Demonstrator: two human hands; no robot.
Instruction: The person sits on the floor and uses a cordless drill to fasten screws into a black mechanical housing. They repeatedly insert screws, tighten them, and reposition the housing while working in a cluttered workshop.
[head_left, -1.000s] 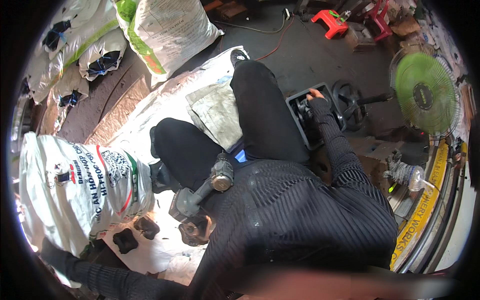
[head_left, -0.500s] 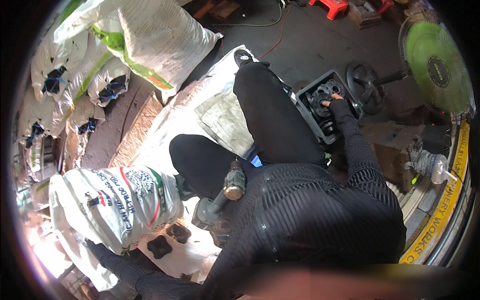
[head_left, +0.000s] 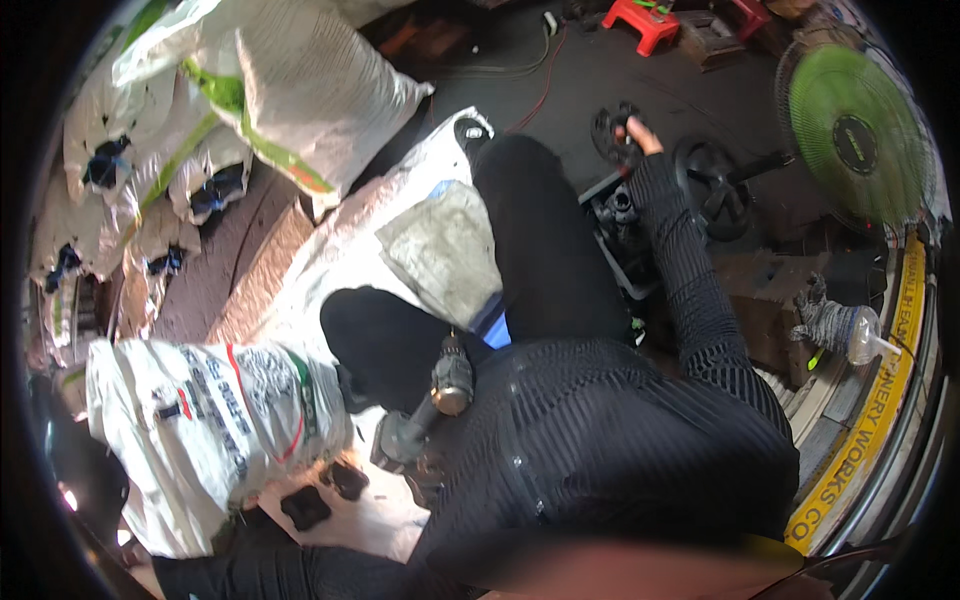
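Observation:
Above the far end of a grey bin (head_left: pixel 640 290), my right hand (head_left: pixel 640 137) has its fingers closed on a black, round, wheel-like plastic part (head_left: pixel 612 135). Other dark parts (head_left: pixel 617 208) lie in the bin, partly covered by my sleeve. My left hand (head_left: pixel 146 577) shows only as a sliver at the lower left, beside a white printed sack (head_left: pixel 210 430); its fingers are hidden. A grey drill-like power tool (head_left: pixel 453 380) rests by my bent leg. Near it, two black knob-shaped parts (head_left: pixel 305 508) sit on a white sheet.
Large white sacks (head_left: pixel 320 100) stand at the upper left. To the right are a green fan (head_left: pixel 855 140), its dark round base (head_left: pixel 715 185) and a grey glove (head_left: pixel 825 318) over a clear cup. A red stool (head_left: pixel 643 24) stands at the far side, near cables on the floor.
My right hand has come up out of the bin, away from me, with a black round part in it. My left arm has moved down and left, with the hand now near the rim.

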